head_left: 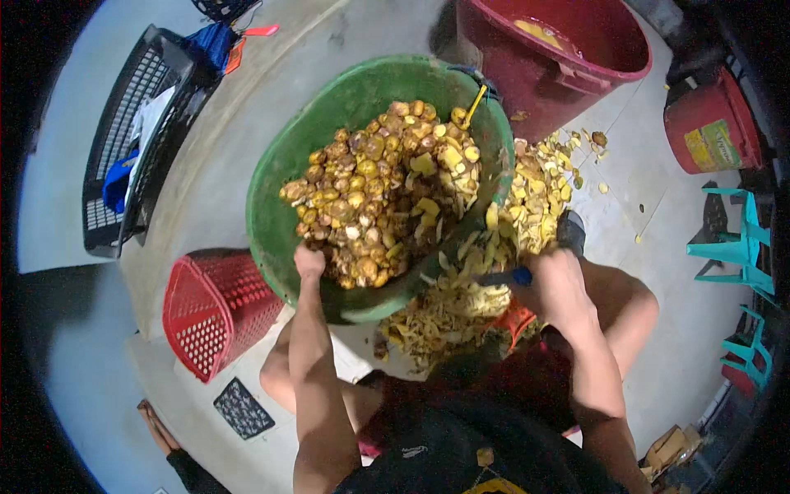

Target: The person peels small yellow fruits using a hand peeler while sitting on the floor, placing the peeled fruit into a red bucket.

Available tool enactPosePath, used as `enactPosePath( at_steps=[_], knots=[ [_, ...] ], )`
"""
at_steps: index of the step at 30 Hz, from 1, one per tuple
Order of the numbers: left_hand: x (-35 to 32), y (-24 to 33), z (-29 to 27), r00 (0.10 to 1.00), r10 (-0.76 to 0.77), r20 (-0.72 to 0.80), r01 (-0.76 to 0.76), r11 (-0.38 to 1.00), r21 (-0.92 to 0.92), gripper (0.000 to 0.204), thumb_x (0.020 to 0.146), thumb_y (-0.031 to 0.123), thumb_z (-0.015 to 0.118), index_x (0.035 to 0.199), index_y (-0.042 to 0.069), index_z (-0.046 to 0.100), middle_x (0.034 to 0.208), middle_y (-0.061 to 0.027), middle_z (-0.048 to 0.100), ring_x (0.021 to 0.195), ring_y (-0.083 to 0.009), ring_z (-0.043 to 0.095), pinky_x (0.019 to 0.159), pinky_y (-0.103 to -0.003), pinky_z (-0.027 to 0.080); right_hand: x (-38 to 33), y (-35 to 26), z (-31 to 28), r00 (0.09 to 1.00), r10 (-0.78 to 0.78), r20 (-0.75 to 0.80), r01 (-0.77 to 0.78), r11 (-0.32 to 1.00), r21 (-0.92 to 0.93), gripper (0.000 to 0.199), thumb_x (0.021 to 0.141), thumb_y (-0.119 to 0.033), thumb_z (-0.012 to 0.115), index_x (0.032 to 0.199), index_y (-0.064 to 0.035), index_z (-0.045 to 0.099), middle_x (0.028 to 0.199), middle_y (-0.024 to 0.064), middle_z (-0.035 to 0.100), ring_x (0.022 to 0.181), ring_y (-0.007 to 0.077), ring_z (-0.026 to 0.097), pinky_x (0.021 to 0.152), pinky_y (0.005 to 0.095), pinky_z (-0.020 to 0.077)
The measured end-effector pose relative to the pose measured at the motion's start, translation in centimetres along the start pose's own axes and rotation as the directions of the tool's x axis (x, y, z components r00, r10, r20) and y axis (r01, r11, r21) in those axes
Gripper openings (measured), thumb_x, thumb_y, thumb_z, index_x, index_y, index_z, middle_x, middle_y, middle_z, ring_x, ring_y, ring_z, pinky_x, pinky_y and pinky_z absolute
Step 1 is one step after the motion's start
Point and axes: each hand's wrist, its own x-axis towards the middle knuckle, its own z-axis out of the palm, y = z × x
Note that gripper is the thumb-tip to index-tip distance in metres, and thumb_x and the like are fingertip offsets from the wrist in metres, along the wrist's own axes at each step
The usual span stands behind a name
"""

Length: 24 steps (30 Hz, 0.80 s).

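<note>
A big round green tub (271, 181) stands in front of me, holding a heap of small yellow-brown potato-like tubers (362, 193). My left hand (309, 262) reaches over the tub's near left side to the edge of the heap; its fingers are hidden. Off the tub's near right side, my right hand (558, 288) is closed round the blue handle of a knife (518, 277), blurred by motion. Its blade points left over a pile of yellow peelings (461, 309). A yellow-handled tool (475, 107) leans inside the tub's far right wall.
A large dark-red bin (527, 90) stands behind the tub. On the left are a red perforated basket (226, 309) and a black crate (144, 90). More peelings (539, 185) cover the floor right of the tub. Turquoise stools (732, 239) and a red bucket (712, 123) stand far right.
</note>
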Motion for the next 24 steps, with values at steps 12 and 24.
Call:
enactPosePath(
  at_steps=[12,24],
  knots=[
    [8.3,-0.4,4.8,0.841,-0.343,0.418,0.101,0.859,0.501,0.047,0.081,0.028,0.062,0.120,0.004,0.054,0.125,-0.0139,0.056,0.122,-0.0294,0.048,0.106,-0.054,0.026,3.9,-0.7,1.6,0.976,0.042,0.215,-0.030,0.998,-0.055,0.023,0.070,-0.027,0.070,0.067,-0.0044,0.065,0.057,0.0182,0.059,0.060,0.0378,0.061,0.063,0.0450,0.0508],
    [-1.4,4.7,-0.2,0.990,0.136,0.046,-0.143,0.962,0.231,0.079,0.060,0.007,0.073,0.129,-0.001,0.036,0.131,-0.0275,0.042,0.116,-0.0406,0.049,0.096,-0.044,0.045,1.3,-1.8,0.2,0.994,0.011,0.111,-0.023,0.993,0.112,0.017,0.067,-0.016,0.069,0.072,-0.0007,0.064,0.064,0.0218,0.059,0.065,0.0403,0.059,0.063,0.0450,0.0484]
  ],
)
